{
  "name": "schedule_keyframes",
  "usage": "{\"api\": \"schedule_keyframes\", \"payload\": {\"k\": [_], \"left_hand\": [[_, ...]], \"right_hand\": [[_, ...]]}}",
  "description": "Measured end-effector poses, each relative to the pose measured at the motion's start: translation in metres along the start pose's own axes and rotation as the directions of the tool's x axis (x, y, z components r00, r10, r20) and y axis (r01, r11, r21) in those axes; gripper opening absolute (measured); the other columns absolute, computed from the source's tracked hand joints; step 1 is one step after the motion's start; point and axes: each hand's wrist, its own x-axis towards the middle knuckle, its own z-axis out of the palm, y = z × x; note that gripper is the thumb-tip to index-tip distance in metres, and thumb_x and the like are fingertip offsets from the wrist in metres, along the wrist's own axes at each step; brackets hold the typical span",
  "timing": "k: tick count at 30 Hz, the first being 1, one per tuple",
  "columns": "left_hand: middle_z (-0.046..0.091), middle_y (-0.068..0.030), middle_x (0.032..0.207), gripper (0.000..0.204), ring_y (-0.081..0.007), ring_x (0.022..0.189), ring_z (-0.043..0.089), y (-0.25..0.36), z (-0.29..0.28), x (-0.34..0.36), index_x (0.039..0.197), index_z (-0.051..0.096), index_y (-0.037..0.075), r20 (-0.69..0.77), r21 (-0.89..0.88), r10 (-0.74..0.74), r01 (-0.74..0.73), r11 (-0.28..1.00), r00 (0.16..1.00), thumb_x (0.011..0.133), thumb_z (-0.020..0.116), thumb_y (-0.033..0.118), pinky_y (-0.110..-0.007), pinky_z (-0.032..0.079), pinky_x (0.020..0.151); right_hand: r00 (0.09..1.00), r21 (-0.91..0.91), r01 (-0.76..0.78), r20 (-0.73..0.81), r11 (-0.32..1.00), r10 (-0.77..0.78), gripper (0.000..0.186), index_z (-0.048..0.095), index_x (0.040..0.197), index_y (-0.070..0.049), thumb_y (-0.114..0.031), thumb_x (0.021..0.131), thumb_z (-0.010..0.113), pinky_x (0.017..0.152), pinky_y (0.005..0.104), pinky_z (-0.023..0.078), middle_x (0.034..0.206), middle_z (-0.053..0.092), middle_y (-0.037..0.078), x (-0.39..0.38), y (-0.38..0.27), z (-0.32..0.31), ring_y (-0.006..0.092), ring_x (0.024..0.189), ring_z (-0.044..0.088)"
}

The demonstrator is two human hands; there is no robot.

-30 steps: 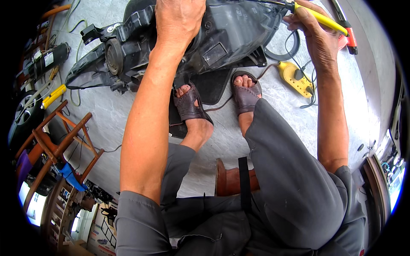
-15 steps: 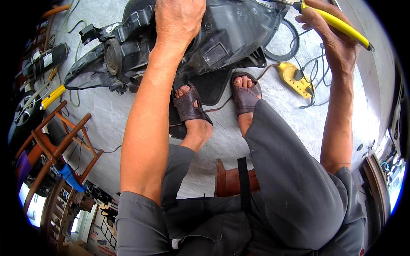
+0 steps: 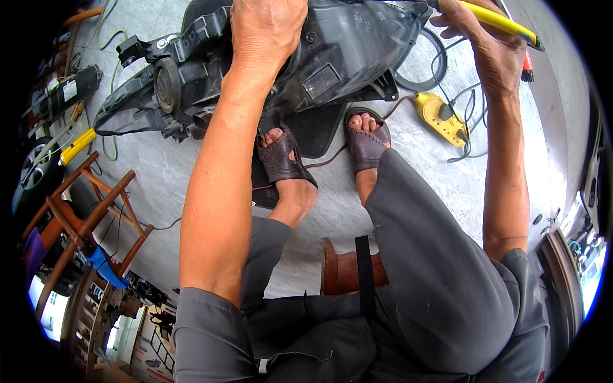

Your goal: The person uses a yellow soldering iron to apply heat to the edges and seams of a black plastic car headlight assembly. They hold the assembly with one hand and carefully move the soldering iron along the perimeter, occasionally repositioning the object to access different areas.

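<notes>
Right grip (image 3: 495, 54) is curled round a yellow-handled tool (image 3: 504, 23), left grip (image 3: 268, 25) over black lamp housing (image 3: 357, 54), fingertips hidden, can't tell its hold, black ring (image 3: 421, 84) left of right grip, yellow power strip (image 3: 434, 115) bodyward, yellow tube (image 3: 77, 147) well left of left grip.

A: Readable lettering?
B: None. Raised marks (image 3: 359, 18) on black housing (image 3: 357, 54): too small.
A: Left side?
B: White label (image 3: 70, 89) on black part (image 3: 90, 79), blurred. Lower down, printed carton (image 3: 145, 355), likewise unreadable.
</notes>
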Motion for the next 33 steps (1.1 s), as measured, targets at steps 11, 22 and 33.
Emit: {"api": "schedule_keyframes", "payload": {"k": [11,22,33], "left_hand": [[0.052,-0.0204,0.077,0.009,-0.0417,0.064,0.058,0.000,-0.002,-0.001,0.087,0.051,0.000,-0.011,0.052,0.047,-0.047,0.998,0.999,0.093,0.058,0.000,-0.050,0.044,0.054],[0.052,-0.0181,0.075,0.012,-0.0390,0.061,0.059,0.000,0.007,-0.001,0.083,0.051,0.002,-0.023,0.114,-0.018,0.021,0.993,1.000,0.092,0.058,0.002,-0.049,0.046,0.053],[0.050,-0.0161,0.076,0.006,-0.0365,0.062,0.058,-0.001,0.005,-0.006,0.086,0.053,0.003,-0.033,0.134,0.031,-0.027,0.991,0.999,0.089,0.058,0.003,-0.048,0.045,0.052]], "right_hand": [[0.885,-0.318,0.463,0.218,0.827,-0.412,0.017,0.078,0.101,-0.002,-0.011,0.087,0.084,0.066,0.0222,0.059,0.087,0.074,0.006,0.000,-0.039,0.014,0.0114,0.076,0.070],[0.960,-0.355,0.279,0.116,0.892,-0.254,0.018,0.076,0.105,-0.002,-0.012,0.090,0.081,0.062,0.0213,0.057,0.084,0.075,0.005,0.000,-0.058,-0.009,0.0099,0.074,0.071],[0.969,0.009,0.078,0.234,0.997,-0.078,0.024,0.073,0.112,-0.001,-0.013,0.093,0.079,0.062,0.0245,0.060,0.090,0.076,0.008,0.011,-0.022,-0.004,0.0163,0.079,0.076]]}}
